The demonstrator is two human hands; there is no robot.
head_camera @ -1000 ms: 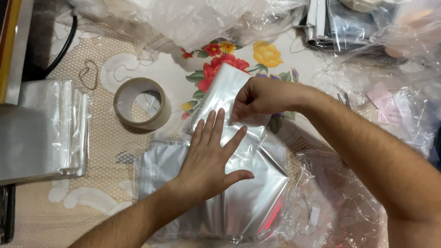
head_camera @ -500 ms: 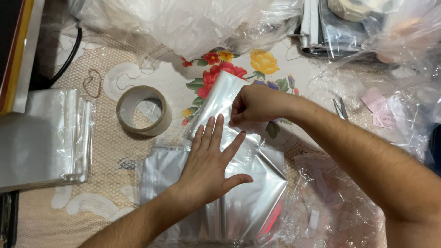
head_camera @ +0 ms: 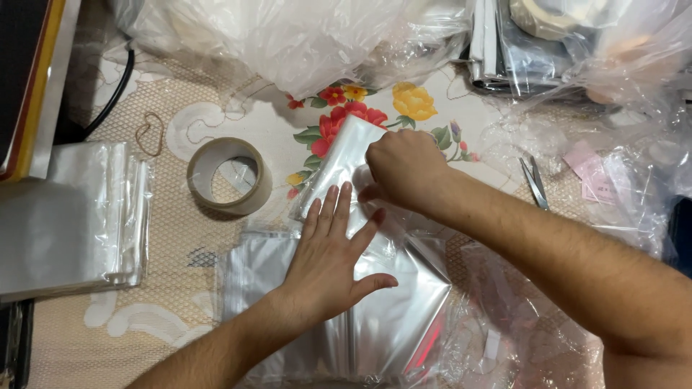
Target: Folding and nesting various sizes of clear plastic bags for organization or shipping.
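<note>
Your left hand lies flat, palm down, fingers spread, pressing on a stack of clear plastic bags at the near middle of the table. It grips nothing; it only bears down.

Your right hand is curled closed, knuckles up, pinching the top bag at its far end. That bag runs slantwise from under your left fingertips toward the red and yellow flowers printed on the tablecloth.

A roll of brown packing tape lies flat just left of the top bag, apart from it. A second pile of clear bags sits at the left edge. Small scissors lie beyond your right forearm. Crumpled plastic sheeting fills the far side.
</note>
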